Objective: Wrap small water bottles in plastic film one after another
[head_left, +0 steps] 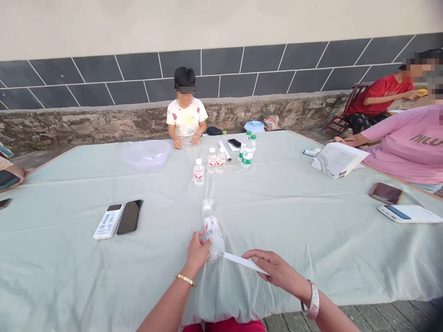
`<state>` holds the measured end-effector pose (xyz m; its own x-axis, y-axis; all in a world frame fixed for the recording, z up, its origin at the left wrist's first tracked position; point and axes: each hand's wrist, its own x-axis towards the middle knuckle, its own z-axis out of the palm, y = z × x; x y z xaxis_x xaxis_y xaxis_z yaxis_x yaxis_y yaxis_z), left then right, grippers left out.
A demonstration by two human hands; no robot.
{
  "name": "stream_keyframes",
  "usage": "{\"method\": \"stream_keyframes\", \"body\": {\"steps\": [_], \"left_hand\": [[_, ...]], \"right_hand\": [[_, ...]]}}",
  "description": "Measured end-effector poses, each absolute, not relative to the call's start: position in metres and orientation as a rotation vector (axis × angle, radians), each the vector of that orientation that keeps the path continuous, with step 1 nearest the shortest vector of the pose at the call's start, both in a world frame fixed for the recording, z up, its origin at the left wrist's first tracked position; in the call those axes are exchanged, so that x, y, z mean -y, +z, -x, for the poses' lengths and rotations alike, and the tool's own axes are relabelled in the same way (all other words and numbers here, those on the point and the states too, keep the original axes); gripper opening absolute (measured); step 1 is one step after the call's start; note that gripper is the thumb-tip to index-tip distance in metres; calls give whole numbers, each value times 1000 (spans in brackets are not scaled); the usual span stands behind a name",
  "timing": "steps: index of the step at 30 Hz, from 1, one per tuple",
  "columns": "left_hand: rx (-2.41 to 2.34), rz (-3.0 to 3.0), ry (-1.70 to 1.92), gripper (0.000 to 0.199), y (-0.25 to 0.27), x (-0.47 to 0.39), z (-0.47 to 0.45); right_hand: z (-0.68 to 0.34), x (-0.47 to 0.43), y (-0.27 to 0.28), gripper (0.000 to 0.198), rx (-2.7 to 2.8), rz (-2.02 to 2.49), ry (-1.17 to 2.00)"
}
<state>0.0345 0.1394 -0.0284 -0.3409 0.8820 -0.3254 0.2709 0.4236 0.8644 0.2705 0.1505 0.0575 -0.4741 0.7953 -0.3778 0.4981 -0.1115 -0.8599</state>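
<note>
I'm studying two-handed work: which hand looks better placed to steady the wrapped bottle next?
Probably the left hand: it is at the near end of the wrapped bottle, while the right hand is occupied holding a white strip.

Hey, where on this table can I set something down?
Try the cloth between the black phone and left hand, or between the right hand and white device. It's crowded at far centre around the small bottles and green-capped bottles.

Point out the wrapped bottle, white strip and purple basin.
Wrapped bottle (212, 226), head view: middle of its body.
White strip (242, 262), head view: middle of its length.
Purple basin (141, 165), head view: near wall.
</note>
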Motion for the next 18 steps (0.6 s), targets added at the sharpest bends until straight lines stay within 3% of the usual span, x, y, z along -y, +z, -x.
{"method": "stream_keyframes", "body": {"steps": [2, 6, 9, 12, 16, 18], "left_hand": [[-1868, -1015, 950, 32, -24, -140, -33], [-1914, -1108, 1023, 26, -11, -145, -34], [-1880, -1141, 1018, 19, -10, -151, -35], [-1850, -1149, 1004, 12, -13, -154, -38], [-1876, -1171, 1022, 12, -13, -153, -46], [-1898, -1161, 1046, 14, -11, -153, -49]], "right_hand": [[-279, -162, 49, 42, 1830, 1575, 1409], [-267, -210, 23, 43, 1963, 1971, 614], [-247, -227, 15, 38, 2152, 2146, 337], [-217, -217, 24, 36, 2187, 2070, 284], [-168, -196, 37, 64, 2186, 1797, 599], [-155, -195, 33, 65, 2222, 1765, 715]]}}
